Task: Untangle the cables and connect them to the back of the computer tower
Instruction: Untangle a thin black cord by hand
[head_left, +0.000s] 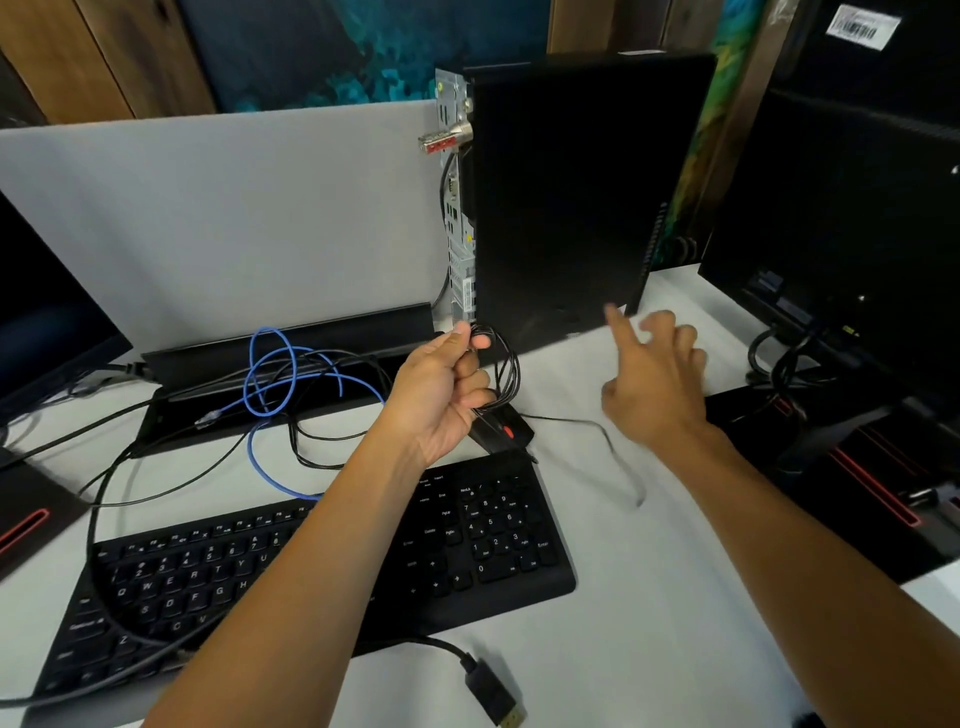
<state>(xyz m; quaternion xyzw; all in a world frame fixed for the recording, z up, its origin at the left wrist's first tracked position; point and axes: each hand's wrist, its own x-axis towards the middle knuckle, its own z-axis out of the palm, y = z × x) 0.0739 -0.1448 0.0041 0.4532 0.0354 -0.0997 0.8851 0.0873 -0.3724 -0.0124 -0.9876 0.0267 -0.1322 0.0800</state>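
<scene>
Fingers of your left hand (445, 387) pinch one coiled thin black cable (503, 370) just near of one upright black computer tower (582, 197); your right hand (655, 378) hovers spread, empty. One blue cable (275, 384) loops left.

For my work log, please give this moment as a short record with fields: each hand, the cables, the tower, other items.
left hand: left hand pinches a coiled black cable
right hand: right hand open, fingers spread, holds nothing
blue cable: blue cable looped loose on the desk, unplugged
tower: computer tower upright, port side facing left
mouse: mouse under the coil
keyboard: keyboard near the person
loose plug: black connector at the front edge
</scene>
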